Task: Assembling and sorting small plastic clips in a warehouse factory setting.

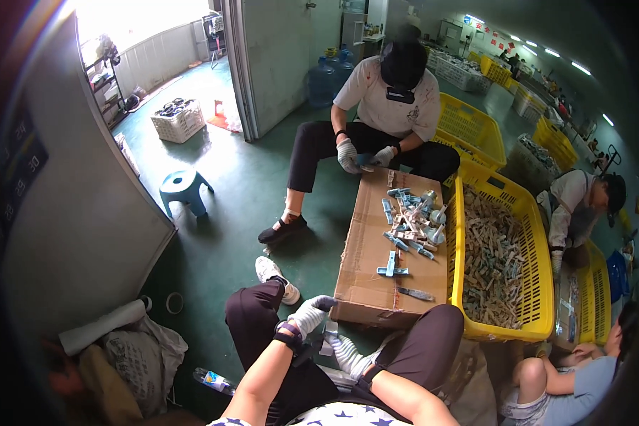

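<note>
A small pale part (pixel 329 335) sits between the two gloved hands, just below the near edge of the cardboard box (pixel 366 284). The left hand (pixel 309 314) curls over its upper end; the right hand (pixel 348 355) grasps its lower end (finger detail is blurred). On the box top lie blue-grey parts (pixel 408 220). Right of the box stands a yellow crate (pixel 539 284), filled.

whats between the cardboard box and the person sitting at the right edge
In the head view, a yellow plastic crate full of small parts lies between the cardboard box and that person.
</note>
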